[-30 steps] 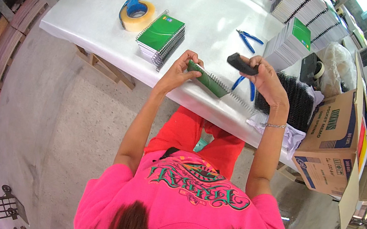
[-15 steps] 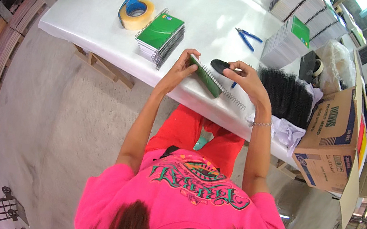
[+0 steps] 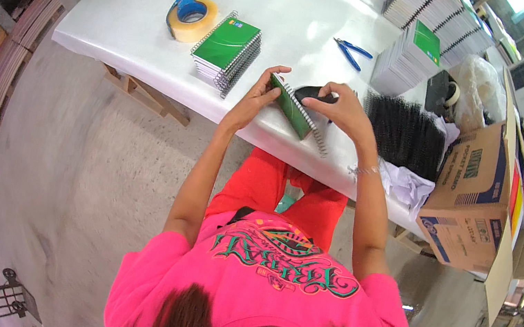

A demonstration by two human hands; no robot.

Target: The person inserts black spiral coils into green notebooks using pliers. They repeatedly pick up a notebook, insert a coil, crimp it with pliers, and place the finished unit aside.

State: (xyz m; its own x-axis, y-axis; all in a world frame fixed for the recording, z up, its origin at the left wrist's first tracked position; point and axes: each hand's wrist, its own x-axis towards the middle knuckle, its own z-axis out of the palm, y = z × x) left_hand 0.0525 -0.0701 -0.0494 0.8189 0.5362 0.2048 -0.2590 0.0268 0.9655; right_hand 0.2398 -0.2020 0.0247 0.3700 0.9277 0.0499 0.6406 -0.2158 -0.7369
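Observation:
My left hand grips a small green-covered notebook, tilted up over the table's near edge. A wire spiral coil runs along the notebook's right edge, and its loose end sticks out past the lower corner. On the right, my right hand is closed in a pinch close to the coil. A dark, flat, rounded object shows at its fingertips; whether they hold it or the coil, I cannot tell. Left of my hands stands a stack of green spiral notebooks.
A tape dispenser sits beyond the stack. Blue-handled pliers lie farther off. To the right are a notebook block, a bunch of black coils and an open cardboard box. The white table has a curved edge.
My right hand has moved slightly left, closer to the notebook. The coil's loose end has swung left and down, and the notebook stands a little steeper in my left hand.

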